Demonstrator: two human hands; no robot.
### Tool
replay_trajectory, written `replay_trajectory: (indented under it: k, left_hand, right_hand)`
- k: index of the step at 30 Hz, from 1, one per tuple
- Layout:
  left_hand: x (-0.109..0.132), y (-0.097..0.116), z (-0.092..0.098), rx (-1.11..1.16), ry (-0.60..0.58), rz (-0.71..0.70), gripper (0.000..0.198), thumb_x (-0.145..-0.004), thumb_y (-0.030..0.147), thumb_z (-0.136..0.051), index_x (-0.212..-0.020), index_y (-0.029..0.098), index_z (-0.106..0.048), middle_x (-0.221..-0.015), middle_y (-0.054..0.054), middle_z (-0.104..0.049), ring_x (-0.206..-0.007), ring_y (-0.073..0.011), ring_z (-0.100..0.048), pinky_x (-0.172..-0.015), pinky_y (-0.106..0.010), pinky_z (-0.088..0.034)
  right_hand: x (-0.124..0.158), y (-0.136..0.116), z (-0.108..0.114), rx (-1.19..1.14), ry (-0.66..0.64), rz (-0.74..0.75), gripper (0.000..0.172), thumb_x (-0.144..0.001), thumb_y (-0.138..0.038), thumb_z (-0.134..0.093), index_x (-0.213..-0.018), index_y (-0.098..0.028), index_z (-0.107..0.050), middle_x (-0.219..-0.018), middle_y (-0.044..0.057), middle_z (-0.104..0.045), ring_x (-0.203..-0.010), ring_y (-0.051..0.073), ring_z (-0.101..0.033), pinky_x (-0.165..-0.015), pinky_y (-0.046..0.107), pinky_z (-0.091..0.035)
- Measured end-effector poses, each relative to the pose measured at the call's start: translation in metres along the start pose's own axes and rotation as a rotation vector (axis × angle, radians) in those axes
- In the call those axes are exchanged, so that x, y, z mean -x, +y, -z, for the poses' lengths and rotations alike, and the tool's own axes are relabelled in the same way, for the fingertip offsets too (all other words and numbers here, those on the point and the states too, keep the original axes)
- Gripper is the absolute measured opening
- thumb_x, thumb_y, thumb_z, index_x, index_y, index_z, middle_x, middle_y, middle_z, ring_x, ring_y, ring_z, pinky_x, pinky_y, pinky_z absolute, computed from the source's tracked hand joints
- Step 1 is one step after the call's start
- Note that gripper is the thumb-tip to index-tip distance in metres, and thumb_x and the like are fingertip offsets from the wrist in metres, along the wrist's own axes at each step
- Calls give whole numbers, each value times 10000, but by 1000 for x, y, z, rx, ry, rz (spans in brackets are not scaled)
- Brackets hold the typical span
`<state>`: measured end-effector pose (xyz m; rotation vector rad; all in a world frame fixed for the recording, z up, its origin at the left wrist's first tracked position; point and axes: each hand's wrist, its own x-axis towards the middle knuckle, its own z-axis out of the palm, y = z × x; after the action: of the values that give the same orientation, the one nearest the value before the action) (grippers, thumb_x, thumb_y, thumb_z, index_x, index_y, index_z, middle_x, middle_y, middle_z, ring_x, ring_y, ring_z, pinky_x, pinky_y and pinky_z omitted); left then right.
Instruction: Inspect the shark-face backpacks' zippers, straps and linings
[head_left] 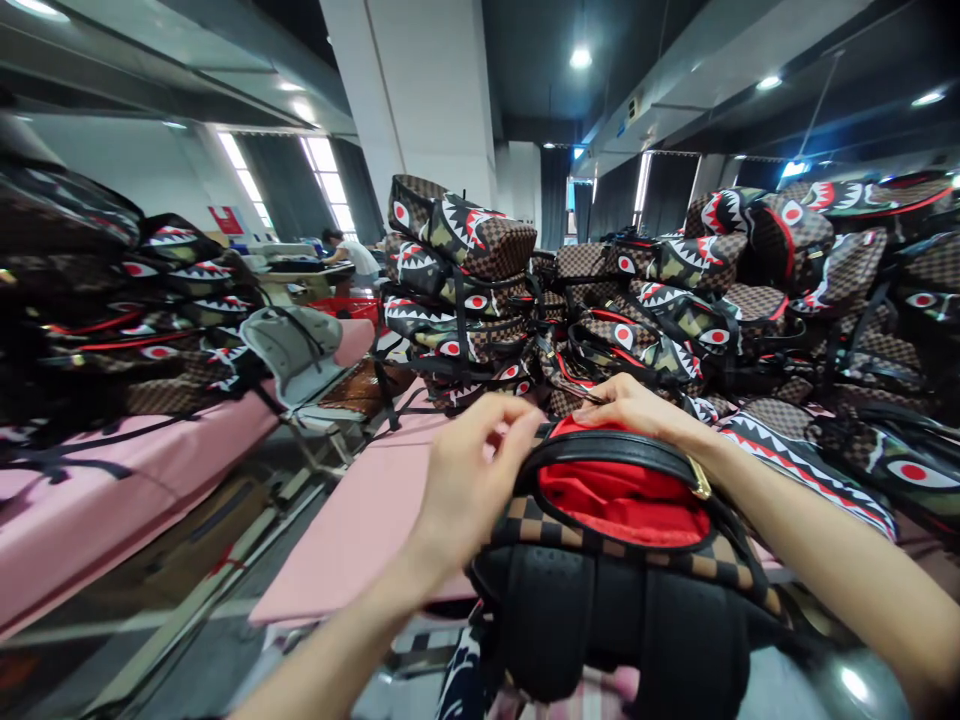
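A brown-checked backpack [517,520] with black padded shoulder straps [694,630] stands upright in front of me, straps toward me. Its top gapes and shows a red lining [622,495] below a black carry handle [615,440]. My left hand [476,460] is at the left of the opening, thumb and fingers pinched together at the bag's far edge; whatever lies between them is too small to make out. Beyond the handle, my right hand [626,405] has its fingers closed on the far rim of the opening. The fingertips of that hand are partly hidden.
Stacks of similar shark-face backpacks [457,300] cover the far side of the pink table [345,540] and spread right. More bags [180,300] lie on another pink table [150,490] at left. A grey chair [289,350] stands between them. A person [356,260] bends over a distant table.
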<state>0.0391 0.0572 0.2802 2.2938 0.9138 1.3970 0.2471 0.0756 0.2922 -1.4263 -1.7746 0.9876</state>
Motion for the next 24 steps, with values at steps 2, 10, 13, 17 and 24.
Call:
replay_trajectory:
  k: [2, 10, 13, 17, 24]
  left_hand:
    - [-27, -17, -1, 41, -335, 129, 201, -821, 291, -489, -806, 146, -627, -778, -16, -648, -690, -130, -577, -607, -208, -443]
    - [-56, -21, -22, -47, -523, 140, 250, -795, 240, -456, -858, 175, -689, -817, -34, -679, -760, -175, -583, -683, -239, -406]
    - [-59, -28, -27, 43, -556, 271, 190, -743, 213, -506, -662, 153, -667, -618, -17, -624, -566, -135, -524, -539, -216, -363]
    - [-67, -42, -35, 396, -677, 541, 310, -684, 306, -588, -446, 132, -491, -403, 31, -424, -357, -60, -310, -377, -198, -213]
    - [-71, -35, -34, 556, -688, 736, 191, -604, 120, -576, -424, 106, -513, -377, 32, -438, -356, -46, -328, -368, -172, -247]
  right_hand:
    - [3, -6, 1, 10, 44, 36, 278, -656, -392, -646, -641, -114, -635, -542, -21, -542, -487, 83, -432, -487, 220, -337]
    - [9, -25, 13, 310, 128, 186, 298, -708, -423, -608, -686, -131, -663, -615, -1, -607, -573, 133, -528, -530, 234, -375]
    - [7, -25, 22, 514, 147, 304, 324, -696, -380, -642, -948, -182, -685, -878, 25, -682, -781, 199, -603, -684, 272, -433]
    - [4, -29, 27, 624, 98, 354, 220, -730, -298, -596, -874, -167, -699, -793, 18, -675, -741, 185, -600, -648, 248, -427]
    - [-10, -36, 10, 552, -231, 344, 146, -719, -209, -534, -718, -120, -650, -733, 6, -610, -684, 140, -535, -601, 219, -385]
